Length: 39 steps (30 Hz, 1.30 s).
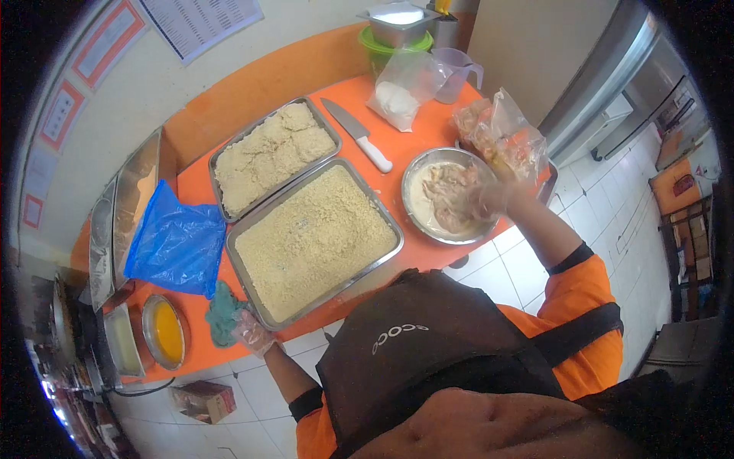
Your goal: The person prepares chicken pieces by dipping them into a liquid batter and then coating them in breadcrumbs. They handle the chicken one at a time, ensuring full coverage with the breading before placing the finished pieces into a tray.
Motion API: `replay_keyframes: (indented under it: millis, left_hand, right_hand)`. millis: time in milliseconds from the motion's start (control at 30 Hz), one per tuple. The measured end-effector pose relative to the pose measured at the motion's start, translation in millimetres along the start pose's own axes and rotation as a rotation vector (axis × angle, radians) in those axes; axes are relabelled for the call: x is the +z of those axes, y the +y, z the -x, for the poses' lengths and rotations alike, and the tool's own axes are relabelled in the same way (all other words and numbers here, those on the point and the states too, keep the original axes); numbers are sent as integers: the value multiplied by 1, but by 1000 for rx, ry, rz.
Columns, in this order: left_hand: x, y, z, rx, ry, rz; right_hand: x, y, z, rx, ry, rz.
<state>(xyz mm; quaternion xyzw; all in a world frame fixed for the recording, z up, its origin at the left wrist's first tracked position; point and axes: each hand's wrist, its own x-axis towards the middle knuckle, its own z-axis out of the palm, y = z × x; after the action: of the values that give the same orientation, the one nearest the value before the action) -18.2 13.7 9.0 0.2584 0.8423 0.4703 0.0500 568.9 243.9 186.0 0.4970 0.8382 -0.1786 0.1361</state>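
My right hand (494, 198), blurred, is at the right side of a round metal bowl (421, 221) of raw meat pieces (450, 192) in pale batter; its fingers are too blurred to read. My left hand (254, 334), in a clear plastic glove, rests on a green cloth (225, 314) by the near left corner of a metal tray of crumbs (315, 244). Behind that tray lies a second metal tray with crumb-coated pieces (274, 158). A knife with a white handle (374, 154) lies between the trays and the bowl.
Plastic bags of meat (504, 137) and white powder (394, 106) stand near a clear measuring jug (453, 74) and a green-lidded tub (381, 49). At left are a blue plastic bag (178, 244), a bowl of yellow liquid (166, 333) and metal containers (135, 201). A cardboard box (203, 401) is on the floor.
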Motion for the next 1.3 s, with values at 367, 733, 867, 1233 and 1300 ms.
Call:
replay_keyframes:
  millis: [367,733,867,1233,1300]
  left_hand:
    - [0,4,0,-4,-6,0]
    - [1,6,1,-6,-13,4]
    - [-2,6,1,-10,-10,-1]
    - [-2,6,3,-25,-11,13]
    - [0,8,4,-28,-21,15]
  right_hand:
    - [29,17,-6,25,255,-24]
    - [-3,6,-4,162,431,-164]
    - [-34,-25,8,194,596,-142]
    - [39,-48,0,-94,154,10]
    - [65,-9,-11,-147,295,-56]
